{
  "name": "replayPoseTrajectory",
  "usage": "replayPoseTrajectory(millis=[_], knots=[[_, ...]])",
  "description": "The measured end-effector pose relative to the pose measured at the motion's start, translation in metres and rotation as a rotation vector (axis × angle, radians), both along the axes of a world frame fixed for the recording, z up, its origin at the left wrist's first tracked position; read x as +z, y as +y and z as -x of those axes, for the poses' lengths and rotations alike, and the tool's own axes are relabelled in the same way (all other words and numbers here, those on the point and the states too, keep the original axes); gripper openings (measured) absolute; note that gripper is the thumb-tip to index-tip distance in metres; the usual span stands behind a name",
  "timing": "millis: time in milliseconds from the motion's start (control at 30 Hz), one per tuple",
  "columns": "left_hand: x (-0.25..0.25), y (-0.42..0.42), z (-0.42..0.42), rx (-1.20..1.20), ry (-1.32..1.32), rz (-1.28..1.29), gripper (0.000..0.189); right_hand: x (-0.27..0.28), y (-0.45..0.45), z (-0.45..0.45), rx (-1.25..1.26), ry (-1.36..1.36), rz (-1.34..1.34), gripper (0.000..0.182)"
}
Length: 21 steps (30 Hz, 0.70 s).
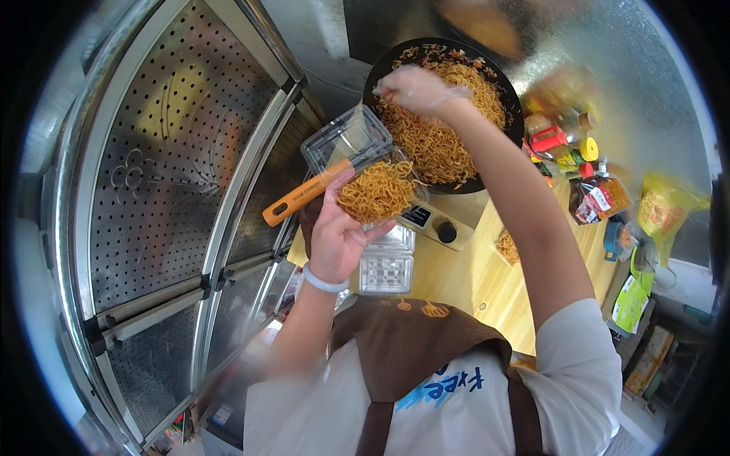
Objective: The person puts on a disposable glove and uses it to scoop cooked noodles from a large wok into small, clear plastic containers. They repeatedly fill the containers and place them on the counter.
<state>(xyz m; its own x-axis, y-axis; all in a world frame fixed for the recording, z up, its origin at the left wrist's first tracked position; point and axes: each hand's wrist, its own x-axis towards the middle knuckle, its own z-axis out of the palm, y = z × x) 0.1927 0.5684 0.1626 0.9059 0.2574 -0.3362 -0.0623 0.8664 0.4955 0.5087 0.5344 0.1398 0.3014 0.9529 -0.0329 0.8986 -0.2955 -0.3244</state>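
Observation:
Fried noodles (450, 142) with bits of vegetable fill a large black wok (516, 122). My right hand (419, 91), in a clear plastic glove, is in the upper left part of the wok, over the noodles; whether its fingers grip any is blurred. My left hand (342, 228) holds up a clear plastic container (421, 191) heaped with noodles (379, 191), just below the wok's left side. The container's hinged lid (346, 137) stands open towards the upper left. An orange wok handle (308, 192) passes beside my left thumb.
Clear plastic containers (386, 273) lie on the wooden table (450, 279) below a cooker with a black knob (446, 231). Another noodle container (506, 248) sits by my right arm. Sauce bottles (587, 149), a sauce bag (599, 199) and a yellow bag (661, 211) stand right; perforated metal panels (171, 148) rise left.

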Motion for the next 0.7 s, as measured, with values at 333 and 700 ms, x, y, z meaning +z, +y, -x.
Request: replayPoseTrajectory(millis=[333, 700], knots=[[0.004, 0.01, -0.006, 0.025, -0.008, -0.058, 0.071, 0.026, -0.027, 0.024, -0.055, -0.158, 0.186, 0.03], [0.015, 0.01, -0.097, 0.093, 0.072, -0.13, 0.068, 0.173, -0.059, 0.031, -0.123, 0.103, -0.414, 0.021]])
